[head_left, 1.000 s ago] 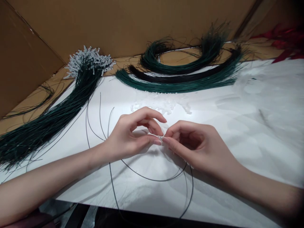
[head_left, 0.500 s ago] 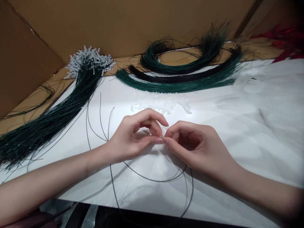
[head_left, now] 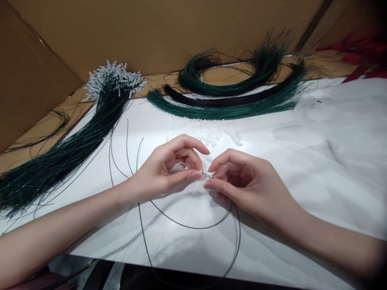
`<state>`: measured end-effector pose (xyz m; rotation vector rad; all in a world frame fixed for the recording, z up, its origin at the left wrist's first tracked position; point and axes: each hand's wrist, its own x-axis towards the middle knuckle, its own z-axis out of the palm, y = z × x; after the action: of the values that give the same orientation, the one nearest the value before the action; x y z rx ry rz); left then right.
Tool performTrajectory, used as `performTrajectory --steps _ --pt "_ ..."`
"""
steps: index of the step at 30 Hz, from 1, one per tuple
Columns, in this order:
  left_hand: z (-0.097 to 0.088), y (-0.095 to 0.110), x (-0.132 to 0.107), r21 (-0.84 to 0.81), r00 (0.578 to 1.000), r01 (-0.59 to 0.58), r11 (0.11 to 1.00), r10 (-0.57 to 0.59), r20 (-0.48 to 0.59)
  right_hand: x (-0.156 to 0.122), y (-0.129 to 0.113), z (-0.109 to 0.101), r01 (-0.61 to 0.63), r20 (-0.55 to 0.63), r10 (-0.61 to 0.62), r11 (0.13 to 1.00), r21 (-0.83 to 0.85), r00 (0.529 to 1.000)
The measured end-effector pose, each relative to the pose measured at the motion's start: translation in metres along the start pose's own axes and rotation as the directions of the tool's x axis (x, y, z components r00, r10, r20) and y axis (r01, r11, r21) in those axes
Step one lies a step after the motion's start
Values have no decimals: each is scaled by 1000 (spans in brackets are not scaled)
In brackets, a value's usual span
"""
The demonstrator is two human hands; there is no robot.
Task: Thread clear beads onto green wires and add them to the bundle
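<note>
My left hand point(head_left: 173, 167) and my right hand point(head_left: 248, 175) face each other above the white sheet point(head_left: 272, 141), each pinching with thumb and fingertips. Between them stretches a short piece of thin dark green wire point(head_left: 207, 175), which looks doubled, with something tiny and white by the left fingertips. Long loops of the wire hang below both hands and pass over the sheet's front edge. Other loose wire ends stick up behind my left wrist. Just beyond my hands lies a scatter of small white beads point(head_left: 208, 135).
At left lies a thick bundle of green wires point(head_left: 87, 129) topped by white beaded tips point(head_left: 113, 80). Curved bundles of green wire point(head_left: 223, 110) stretch across the back. Clear plastic film point(head_left: 326, 117) lies at right, red material point(head_left: 363, 54) behind it. Cardboard walls point(head_left: 181, 32) stand behind.
My fingertips have drawn slightly apart, so the short wire between them now shows. Both hands have shifted a little to the left, and the hanging loops have moved with them.
</note>
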<state>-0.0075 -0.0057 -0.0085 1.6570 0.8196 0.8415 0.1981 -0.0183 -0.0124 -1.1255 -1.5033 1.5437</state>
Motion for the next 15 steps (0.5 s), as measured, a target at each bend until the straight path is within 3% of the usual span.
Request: performTrajectory --steps 8,15 --pt "6 1 -2 16 998 -19 1000 18 60 -1 1 0 77 0 -77 993 -89 997" --pt "-1 3 -4 100 998 -50 994 47 33 -4 4 0 177 5 -180 960 -219 984"
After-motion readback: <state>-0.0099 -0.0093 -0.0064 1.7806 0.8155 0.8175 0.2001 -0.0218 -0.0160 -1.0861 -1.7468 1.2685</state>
